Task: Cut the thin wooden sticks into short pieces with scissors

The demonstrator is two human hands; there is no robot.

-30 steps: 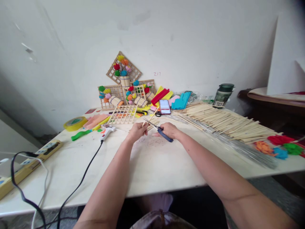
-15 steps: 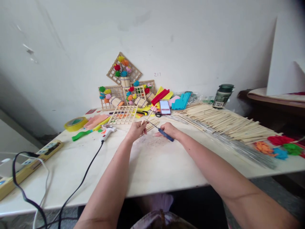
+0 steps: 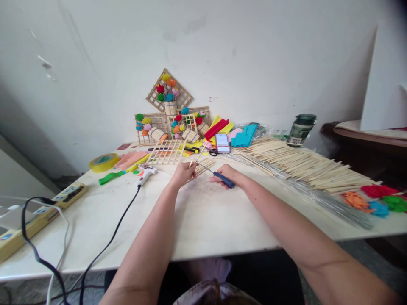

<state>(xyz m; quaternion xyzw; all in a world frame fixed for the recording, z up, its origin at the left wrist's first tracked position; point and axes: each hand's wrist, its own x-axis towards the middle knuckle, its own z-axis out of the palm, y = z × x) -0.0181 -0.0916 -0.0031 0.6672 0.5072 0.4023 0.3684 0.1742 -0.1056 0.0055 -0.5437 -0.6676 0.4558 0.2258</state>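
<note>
My left hand is closed in a pinch on a thin wooden stick that points up and away from me. My right hand grips blue-handled scissors, whose blades reach toward the stick near my left fingers. Both hands rest over the middle of the white table. A small bundle of cut sticks lies just behind them.
A white glue gun with a black cord lies left of my hands. A wooden lattice, yellow tape roll, paper flower frames, phone, a long pile of sticks, metal wires, a jar and a power strip surround them.
The scissors' blades have closed and dropped lower beside the stick. The stick in my left hand now tilts more upright. The view has shifted slightly.
</note>
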